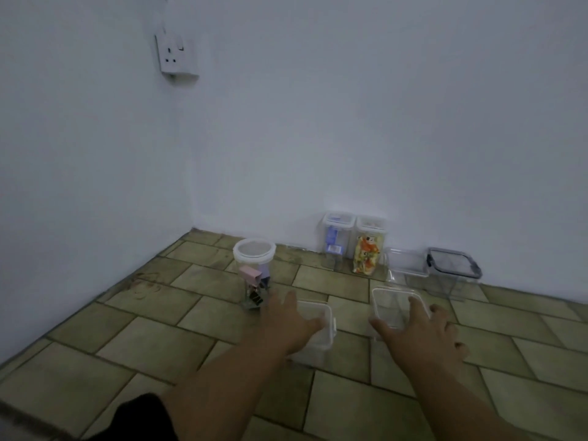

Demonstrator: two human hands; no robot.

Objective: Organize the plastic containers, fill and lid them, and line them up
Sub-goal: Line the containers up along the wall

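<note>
While both arms reach forward over a tiled floor (133,351), each hand lies spread, fingers splayed, on top of a clear plastic container. Seen from the head camera, the left hand (288,324) covers the lidded box (318,332) just below the picture's centre, at about 6 o'clock, palm down on its white lid; whether the fingers grip it cannot be told. This box's long axis appears to run away from the person, toward 12 o'clock. The right hand (423,331) rests across the near rim of the open box (393,305), at about 5 o'clock, its opening facing up and its long axis also pointing roughly toward 12 o'clock.

Just beyond the left hand, at 11 o'clock from it, stands an upright round jar (254,268) with a white lid, holding binder clips. Against the white wall (350,122), four more containers stand in a row running left to right: a tall lidded one with blue contents (337,238), a tall one with orange and yellow contents (369,246), a low clear tub (405,265), and a tub with a dark-rimmed lid (453,268). A wall socket (175,55) sits at 10 o'clock.
</note>
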